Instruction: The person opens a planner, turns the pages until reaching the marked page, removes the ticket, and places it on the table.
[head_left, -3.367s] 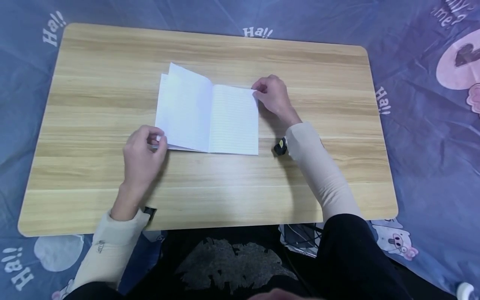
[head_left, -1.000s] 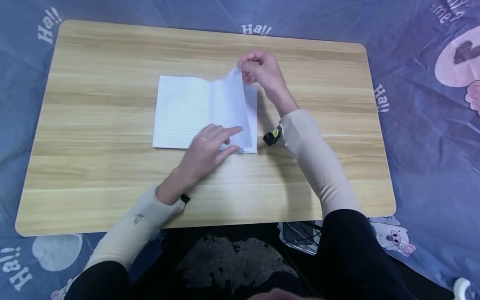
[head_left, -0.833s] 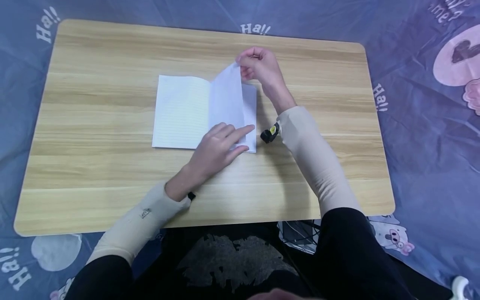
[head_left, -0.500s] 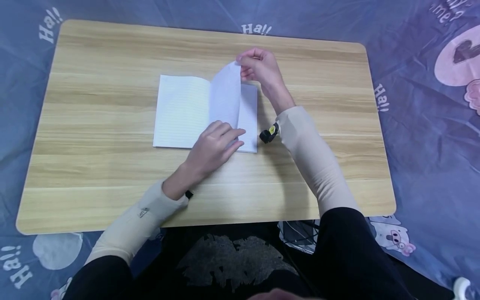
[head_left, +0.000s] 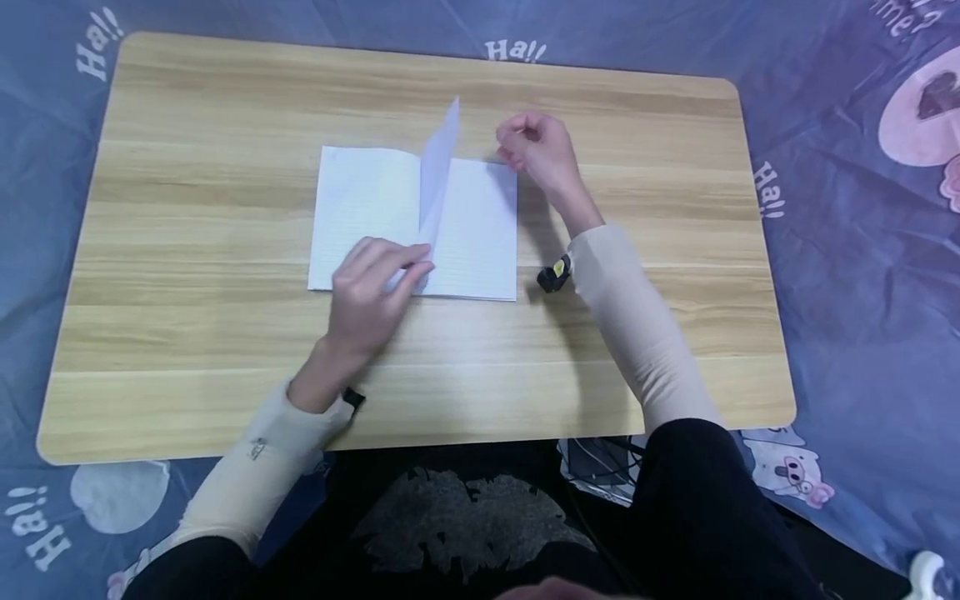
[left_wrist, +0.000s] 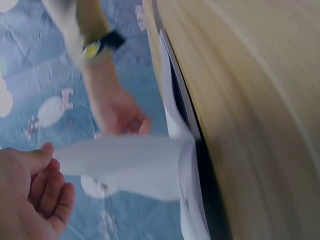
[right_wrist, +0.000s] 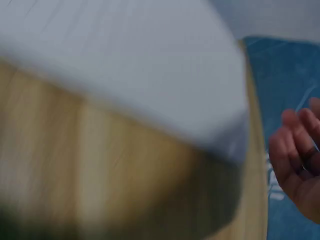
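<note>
In the head view, an open lined notebook (head_left: 416,221) is lying flat near the middle of the wooden table (head_left: 225,375), and one page (head_left: 438,167) is standing almost upright over the notebook's spine. The left hand (head_left: 371,287) is resting at the notebook's near edge with its fingers extended along the bottom of that page, seemingly propping the sheet so that it does not drop back. The right hand (head_left: 536,150) is hovering just beyond the notebook's far right corner, fingers loosely curled and holding nothing; it is not touching the paper. A small black and yellow device (head_left: 557,273) is sitting at the right wrist, beside the notebook's right edge, and a blue patterned sheet (head_left: 847,267) is spreading around the table. In the left wrist view (blurred, and tilted on its side) the page (left_wrist: 125,162) is stretching out from the notebook toward the left hand (left_wrist: 30,195), whose fingers are lying half-open next to the sheet's free edge, while the right hand (left_wrist: 120,112) is showing behind the page. In the right wrist view the notebook (right_wrist: 125,65) is filling the top as a pale blur above the table (right_wrist: 100,170), and the right hand's fingertips (right_wrist: 297,160) are curling at the frame's right side, clear of the paper.
</note>
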